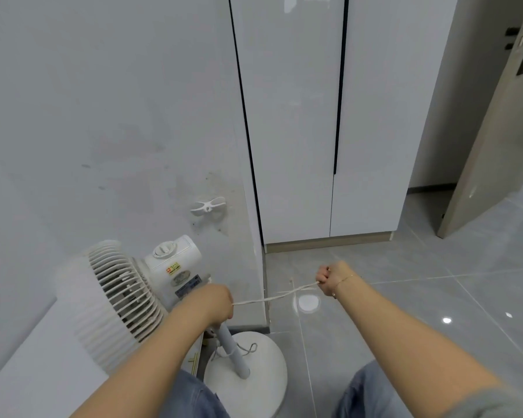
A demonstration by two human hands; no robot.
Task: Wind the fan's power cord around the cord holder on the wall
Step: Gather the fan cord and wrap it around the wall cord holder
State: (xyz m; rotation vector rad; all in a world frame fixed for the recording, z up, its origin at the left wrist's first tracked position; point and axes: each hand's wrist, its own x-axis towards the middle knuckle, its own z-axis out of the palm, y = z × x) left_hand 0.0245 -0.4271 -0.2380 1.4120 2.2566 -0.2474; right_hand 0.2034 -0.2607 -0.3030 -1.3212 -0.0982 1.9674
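- The pedestal fan (127,294) stands under and to the left of our left-hand grip (215,300), its grille facing left and its round base (254,363) on the floor below that grip.
- The power cord (272,298) is stretched between our two grips, its long axis near horizontal and rising slightly to the right; it looks doubled, with a crossing close to the right end.
- Our left hand is curled closed on the cord's left end, just in front of the fan's pole (233,351); whether it also touches the pole we cannot tell.
- Our right hand (329,277) is a closed fist gripping the cord's right end, well apart from the left.
- The cord holder (207,205) sits on the wall above both grips, up and slightly left of the left one and clearly nearer to it; it carries no cord yet, so we judge the span must be lifted up and leftward to it.
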